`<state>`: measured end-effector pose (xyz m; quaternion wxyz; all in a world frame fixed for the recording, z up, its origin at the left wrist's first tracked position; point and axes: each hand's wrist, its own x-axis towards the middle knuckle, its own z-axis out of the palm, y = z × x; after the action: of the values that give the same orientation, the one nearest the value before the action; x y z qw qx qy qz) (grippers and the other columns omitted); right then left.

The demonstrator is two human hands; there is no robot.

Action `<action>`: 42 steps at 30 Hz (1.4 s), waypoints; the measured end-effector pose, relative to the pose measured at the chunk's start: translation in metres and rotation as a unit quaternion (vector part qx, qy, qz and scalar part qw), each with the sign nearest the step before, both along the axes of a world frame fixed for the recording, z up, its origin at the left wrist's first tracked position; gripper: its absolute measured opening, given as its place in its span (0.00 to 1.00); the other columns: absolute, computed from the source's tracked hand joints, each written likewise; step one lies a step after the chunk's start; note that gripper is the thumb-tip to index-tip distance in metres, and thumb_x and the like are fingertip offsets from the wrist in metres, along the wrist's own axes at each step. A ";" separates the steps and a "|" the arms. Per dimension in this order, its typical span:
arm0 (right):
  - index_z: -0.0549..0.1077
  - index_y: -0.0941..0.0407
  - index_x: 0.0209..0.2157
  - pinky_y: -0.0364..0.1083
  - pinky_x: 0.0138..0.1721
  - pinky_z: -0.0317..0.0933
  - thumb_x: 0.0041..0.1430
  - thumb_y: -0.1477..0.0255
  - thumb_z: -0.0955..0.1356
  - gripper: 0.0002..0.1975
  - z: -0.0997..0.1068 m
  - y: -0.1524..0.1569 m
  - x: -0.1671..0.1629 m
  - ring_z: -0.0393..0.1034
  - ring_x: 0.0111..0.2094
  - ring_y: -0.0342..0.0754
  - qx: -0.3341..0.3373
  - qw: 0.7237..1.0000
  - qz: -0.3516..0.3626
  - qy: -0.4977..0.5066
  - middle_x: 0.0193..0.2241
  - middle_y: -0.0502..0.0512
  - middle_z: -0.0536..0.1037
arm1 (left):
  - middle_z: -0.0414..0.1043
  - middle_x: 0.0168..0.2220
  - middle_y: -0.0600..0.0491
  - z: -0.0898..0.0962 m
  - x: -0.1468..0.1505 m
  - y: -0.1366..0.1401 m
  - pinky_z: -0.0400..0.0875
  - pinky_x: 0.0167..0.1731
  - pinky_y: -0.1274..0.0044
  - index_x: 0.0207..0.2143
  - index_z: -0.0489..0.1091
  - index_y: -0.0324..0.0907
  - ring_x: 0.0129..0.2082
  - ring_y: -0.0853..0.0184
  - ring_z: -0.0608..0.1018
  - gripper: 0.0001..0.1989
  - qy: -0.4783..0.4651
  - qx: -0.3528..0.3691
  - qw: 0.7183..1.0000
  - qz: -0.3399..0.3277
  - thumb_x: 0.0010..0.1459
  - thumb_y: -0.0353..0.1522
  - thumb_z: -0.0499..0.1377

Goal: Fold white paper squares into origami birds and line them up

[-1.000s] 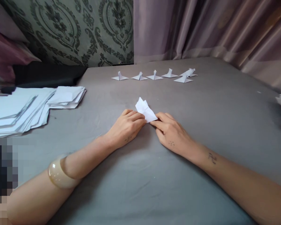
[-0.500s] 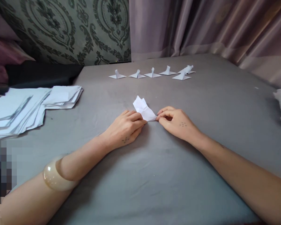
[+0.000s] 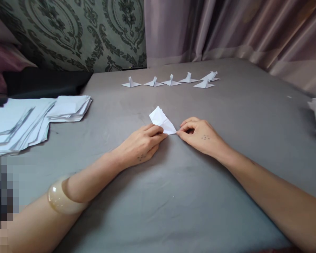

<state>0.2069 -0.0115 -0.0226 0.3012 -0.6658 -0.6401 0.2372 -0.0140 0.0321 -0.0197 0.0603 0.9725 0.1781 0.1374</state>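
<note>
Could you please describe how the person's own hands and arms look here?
The left hand and right hand are bare, with no gloves, rings or sleeves in view. Each has a small cluster of dark dots on its back, toward the wrist on the left. A wide, glossy, cream-coloured bangle circles the left forearm.

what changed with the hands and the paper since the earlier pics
The right hand has shifted rightward and turned, its thumb and a finger now at the right tip of the folded paper. The paper's two upper points sit closer together than before. The left hand still holds the lower left part; the paper figures and paper stacks stay where they were.
</note>
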 end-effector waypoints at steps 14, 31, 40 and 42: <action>0.74 0.55 0.19 0.45 0.34 0.62 0.50 0.69 0.68 0.09 0.010 0.003 0.006 0.71 0.31 0.44 -0.041 0.999 0.003 0.020 0.36 0.51 0.77 | 0.65 0.44 0.45 0.002 0.006 0.002 0.69 0.45 0.69 0.56 0.66 0.44 0.41 0.64 0.68 0.23 0.022 -0.011 1.000 0.011 0.63 0.23 0.44; 0.73 0.55 0.32 0.44 0.36 0.62 0.59 0.74 0.65 0.05 0.000 -0.004 -0.015 0.69 0.33 0.43 0.143 0.986 0.072 -0.053 0.39 0.54 0.74 | 0.66 0.49 0.42 0.002 0.003 -0.004 0.64 0.49 0.65 0.51 0.63 0.40 0.49 0.58 0.69 0.14 -0.129 0.104 0.975 0.144 0.62 0.30 0.51; 0.74 0.55 0.34 0.50 0.38 0.55 0.64 0.80 0.56 0.17 0.005 -0.011 -0.012 0.64 0.37 0.49 0.263 0.899 0.136 -0.322 0.44 0.57 0.74 | 0.75 0.39 0.55 0.004 -0.004 -0.006 0.52 0.49 0.64 0.33 0.67 0.45 0.44 0.63 0.70 0.10 -0.060 0.233 0.964 0.109 0.62 0.24 0.50; 0.74 0.56 0.33 0.49 0.37 0.56 0.64 0.81 0.56 0.16 0.005 -0.013 -0.010 0.64 0.36 0.49 0.239 0.899 0.150 -0.334 0.43 0.58 0.74 | 0.76 0.36 0.54 0.003 -0.003 -0.006 0.53 0.49 0.63 0.32 0.68 0.44 0.42 0.63 0.71 0.11 -0.044 0.171 0.979 0.104 0.62 0.25 0.49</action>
<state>0.1969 -0.0245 -0.0180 0.1804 -0.5100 -0.8329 -0.1167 -0.0166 0.0260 -0.0170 -0.1139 0.9377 0.2493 0.2136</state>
